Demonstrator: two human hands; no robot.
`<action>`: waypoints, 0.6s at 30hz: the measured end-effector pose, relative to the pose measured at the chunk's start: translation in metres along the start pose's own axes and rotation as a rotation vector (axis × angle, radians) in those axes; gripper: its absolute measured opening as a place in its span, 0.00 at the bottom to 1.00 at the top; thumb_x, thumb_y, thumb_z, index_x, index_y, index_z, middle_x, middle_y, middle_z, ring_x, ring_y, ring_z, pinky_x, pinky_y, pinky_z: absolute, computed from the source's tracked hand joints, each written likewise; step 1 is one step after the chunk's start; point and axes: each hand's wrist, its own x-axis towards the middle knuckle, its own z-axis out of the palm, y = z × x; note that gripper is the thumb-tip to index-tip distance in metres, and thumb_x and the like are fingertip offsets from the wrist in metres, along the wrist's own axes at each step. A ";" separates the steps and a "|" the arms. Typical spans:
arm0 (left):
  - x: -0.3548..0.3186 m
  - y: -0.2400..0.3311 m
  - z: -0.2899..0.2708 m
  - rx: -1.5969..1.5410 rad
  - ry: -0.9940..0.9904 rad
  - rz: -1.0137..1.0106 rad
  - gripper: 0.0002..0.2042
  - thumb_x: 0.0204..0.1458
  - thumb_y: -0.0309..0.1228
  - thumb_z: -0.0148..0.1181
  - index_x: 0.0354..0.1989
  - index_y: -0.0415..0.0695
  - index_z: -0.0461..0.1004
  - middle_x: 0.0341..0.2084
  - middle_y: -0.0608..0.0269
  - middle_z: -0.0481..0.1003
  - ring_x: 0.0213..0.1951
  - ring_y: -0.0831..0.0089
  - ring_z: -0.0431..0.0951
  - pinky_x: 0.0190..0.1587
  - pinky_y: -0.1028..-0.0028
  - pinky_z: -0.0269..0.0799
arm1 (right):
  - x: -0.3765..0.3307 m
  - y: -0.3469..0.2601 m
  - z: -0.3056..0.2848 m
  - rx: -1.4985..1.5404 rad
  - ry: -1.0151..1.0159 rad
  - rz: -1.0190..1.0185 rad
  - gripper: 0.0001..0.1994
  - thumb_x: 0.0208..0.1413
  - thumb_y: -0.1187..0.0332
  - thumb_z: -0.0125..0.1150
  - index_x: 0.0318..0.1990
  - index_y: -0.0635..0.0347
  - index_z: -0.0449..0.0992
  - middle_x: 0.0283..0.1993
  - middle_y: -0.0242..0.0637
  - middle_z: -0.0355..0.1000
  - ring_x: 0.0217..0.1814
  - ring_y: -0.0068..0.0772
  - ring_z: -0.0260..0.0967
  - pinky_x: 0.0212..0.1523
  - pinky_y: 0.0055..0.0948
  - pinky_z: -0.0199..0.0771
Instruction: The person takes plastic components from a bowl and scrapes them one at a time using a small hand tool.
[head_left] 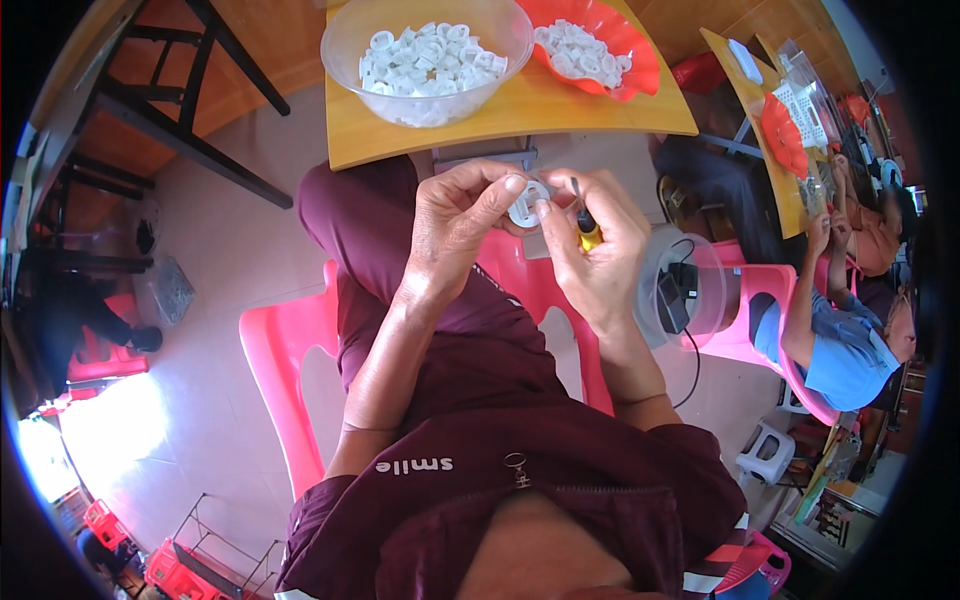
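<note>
Between my two hands, just in front of the table's near edge, is a small round white plastic part [527, 204] with openings in it. My left hand [462, 215] pinches its left side between thumb and fingers. On the other side, the thumb of my right hand [600, 245] presses against the part. A small screwdriver [588, 228] with a yellow and black handle is tucked in my right hand, its thin shaft pointing away from me. Beyond the hands, a clear plastic bowl [345, 65] and a red scalloped dish [648, 55] hold many similar white parts.
Both containers stand on a yellow wooden table [360, 135]. To my right, a clear round tub [705, 310] contains a black power adapter [675, 300]. Past it, a co-worker in a blue shirt [850, 350] sits on a pink chair [745, 330]. Dark table legs [200, 80] stand on the left.
</note>
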 end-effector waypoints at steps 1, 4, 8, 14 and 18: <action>0.000 0.000 0.002 0.044 0.013 0.031 0.12 0.55 0.34 0.57 0.36 0.36 0.75 0.30 0.61 0.77 0.29 0.80 0.75 0.32 0.80 0.72 | 0.000 0.001 0.001 -0.001 0.002 0.004 0.10 0.42 0.81 0.61 0.36 0.68 0.74 0.28 0.42 0.70 0.26 0.35 0.68 0.27 0.27 0.66; 0.001 -0.003 0.003 0.102 0.046 0.071 0.10 0.53 0.32 0.60 0.33 0.35 0.76 0.26 0.63 0.76 0.26 0.83 0.73 0.29 0.82 0.70 | -0.001 0.003 0.002 -0.034 -0.033 0.030 0.11 0.41 0.81 0.60 0.36 0.69 0.74 0.27 0.43 0.70 0.25 0.36 0.68 0.27 0.28 0.66; 0.002 -0.004 0.005 0.133 0.083 0.083 0.08 0.51 0.29 0.62 0.32 0.34 0.77 0.23 0.66 0.75 0.24 0.85 0.71 0.27 0.84 0.68 | -0.002 0.005 0.002 -0.012 -0.073 0.101 0.11 0.41 0.81 0.61 0.36 0.68 0.74 0.27 0.43 0.70 0.25 0.36 0.69 0.27 0.29 0.67; 0.003 -0.006 0.007 0.221 0.119 0.099 0.08 0.51 0.28 0.62 0.31 0.34 0.77 0.21 0.66 0.74 0.23 0.85 0.71 0.25 0.84 0.68 | -0.003 0.006 0.007 -0.021 -0.035 0.126 0.11 0.41 0.81 0.61 0.35 0.66 0.74 0.28 0.43 0.71 0.26 0.37 0.70 0.25 0.30 0.69; 0.003 -0.008 0.007 0.210 0.122 0.099 0.08 0.51 0.29 0.62 0.31 0.34 0.77 0.22 0.66 0.75 0.23 0.85 0.71 0.25 0.84 0.68 | -0.003 0.008 0.011 -0.066 0.017 0.043 0.09 0.41 0.80 0.61 0.33 0.66 0.73 0.29 0.42 0.72 0.26 0.39 0.71 0.24 0.31 0.70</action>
